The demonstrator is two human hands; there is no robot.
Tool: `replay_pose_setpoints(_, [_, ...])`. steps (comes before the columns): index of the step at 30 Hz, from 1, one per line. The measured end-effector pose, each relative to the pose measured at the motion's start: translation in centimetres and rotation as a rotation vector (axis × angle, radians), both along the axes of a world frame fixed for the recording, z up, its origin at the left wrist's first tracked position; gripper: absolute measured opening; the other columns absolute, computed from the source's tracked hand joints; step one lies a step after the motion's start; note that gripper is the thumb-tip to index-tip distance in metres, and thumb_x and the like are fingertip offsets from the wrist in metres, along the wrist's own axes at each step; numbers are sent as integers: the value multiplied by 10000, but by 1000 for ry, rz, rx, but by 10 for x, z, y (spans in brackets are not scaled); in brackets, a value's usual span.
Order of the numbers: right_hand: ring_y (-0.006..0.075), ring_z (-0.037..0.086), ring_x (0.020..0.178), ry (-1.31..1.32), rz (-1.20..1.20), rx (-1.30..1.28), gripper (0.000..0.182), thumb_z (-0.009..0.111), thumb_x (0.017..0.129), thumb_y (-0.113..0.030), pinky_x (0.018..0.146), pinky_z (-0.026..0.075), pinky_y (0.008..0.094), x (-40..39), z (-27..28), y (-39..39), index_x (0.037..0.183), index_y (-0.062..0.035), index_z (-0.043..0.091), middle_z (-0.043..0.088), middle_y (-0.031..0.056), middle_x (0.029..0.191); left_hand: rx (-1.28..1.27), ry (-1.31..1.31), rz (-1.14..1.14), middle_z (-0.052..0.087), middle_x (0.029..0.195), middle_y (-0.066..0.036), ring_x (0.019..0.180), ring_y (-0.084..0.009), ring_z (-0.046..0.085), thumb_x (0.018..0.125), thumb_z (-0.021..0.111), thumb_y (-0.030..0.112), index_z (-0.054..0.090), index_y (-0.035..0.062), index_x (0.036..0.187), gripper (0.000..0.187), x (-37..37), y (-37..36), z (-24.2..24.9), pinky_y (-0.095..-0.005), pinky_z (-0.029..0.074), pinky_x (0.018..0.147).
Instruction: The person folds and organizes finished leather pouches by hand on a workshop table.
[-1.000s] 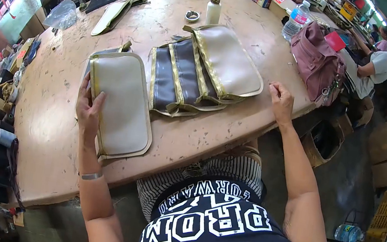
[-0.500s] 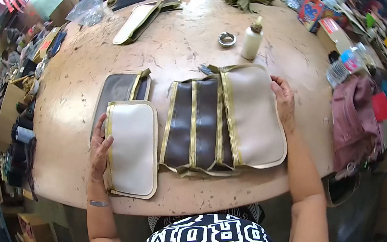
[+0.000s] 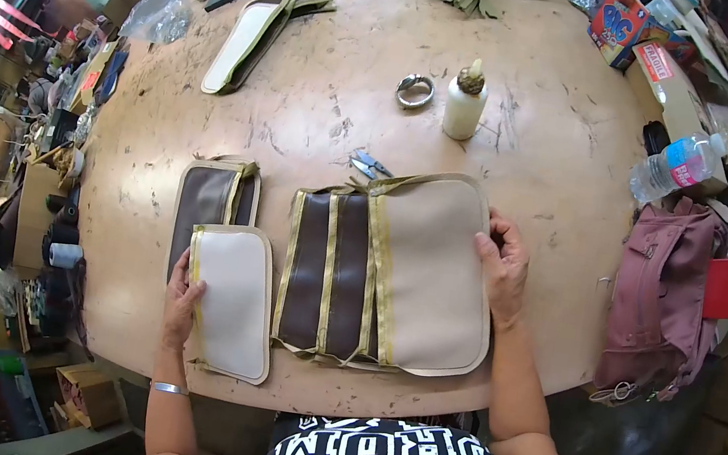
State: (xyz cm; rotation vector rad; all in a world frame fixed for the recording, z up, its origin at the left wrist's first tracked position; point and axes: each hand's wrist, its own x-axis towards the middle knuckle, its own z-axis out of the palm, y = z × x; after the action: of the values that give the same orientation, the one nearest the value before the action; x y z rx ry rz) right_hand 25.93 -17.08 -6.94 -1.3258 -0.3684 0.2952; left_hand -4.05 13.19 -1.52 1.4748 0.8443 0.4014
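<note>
Table: a big round wooden table (image 3: 324, 118), its tan top scuffed and stained, fills most of the room ahead of the person.
Room: a crowded workshop; cardboard boxes (image 3: 668, 80) line the far right, and thread spools (image 3: 59, 255) sit off the table's left edge.
Pink bag: a pink bag (image 3: 659, 300) slumps off the table's right edge, closed, so its contents cannot be seen.
Stack of panels: a fanned stack of panels (image 3: 376, 272) lies flat near the front edge, a beige one on top and brown ones showing at the left, all bound in olive tape. Long axis runs from the person toward the table's far side.
Small panel: a beige small panel (image 3: 232, 302) lies just left of the stack, long axis the same way, overlapping a brown panel (image 3: 210, 200) behind it.
Right hand: the right hand (image 3: 501, 269) lies on the right edge of the stack, fingers bent over the rim; how tightly it grips I cannot tell.
Left hand: the left hand (image 3: 180, 302) rests along the small panel's left edge, fingers together on the binding.
Water bottle: a clear water bottle (image 3: 677, 168) lies on its side at the right edge, partly full.
Glue bottle: a white glue bottle (image 3: 464, 103) stands upright beyond the stack, a tape roll (image 3: 414, 91) just beside it.
Clippers: small clippers (image 3: 367, 166) touch the stack's far edge.
</note>
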Motion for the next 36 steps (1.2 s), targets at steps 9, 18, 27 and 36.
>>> replay_pose_setpoints(9, [83, 439, 701, -62, -24, -41, 149, 576, 781, -124, 644, 383, 220, -4, 3, 5, 834, 4, 522, 539, 73, 1050, 167, 110, 45, 407, 1250, -126, 1143, -186, 397, 740, 554, 2, 291, -17, 1284, 605, 8, -14, 1, -283, 297, 972])
replay_pose_setpoints(18, [70, 429, 679, -165, 1, -110, 146, 540, 807, -137, 644, 384, 211, 2, -1, 3, 834, 3, 505, 550, 62, 1039, 245, 113, 167, 449, 1215, -120, 1091, -179, 449, 717, 546, -53, 355, -32, 1246, 564, 8, -19, -14, -270, 344, 934])
replay_pose_setpoints(27, [75, 433, 673, -178, -15, -138, 145, 551, 802, -137, 627, 385, 209, 4, -6, 1, 776, -2, 506, 578, 48, 962, 265, 43, 144, 482, 1182, -96, 1050, -162, 478, 726, 556, -37, 377, -19, 1237, 542, 9, -18, -15, -250, 377, 899])
replay_pose_setpoints(36, [242, 503, 904, -510, 21, -186, 118, 587, 763, -92, 806, 377, 297, -13, 54, -1, 791, -6, 509, 560, 124, 986, 322, 7, 151, 495, 1169, -105, 1042, -163, 485, 738, 564, -10, 388, 1, 1236, 529, 1, -19, -24, -257, 372, 898])
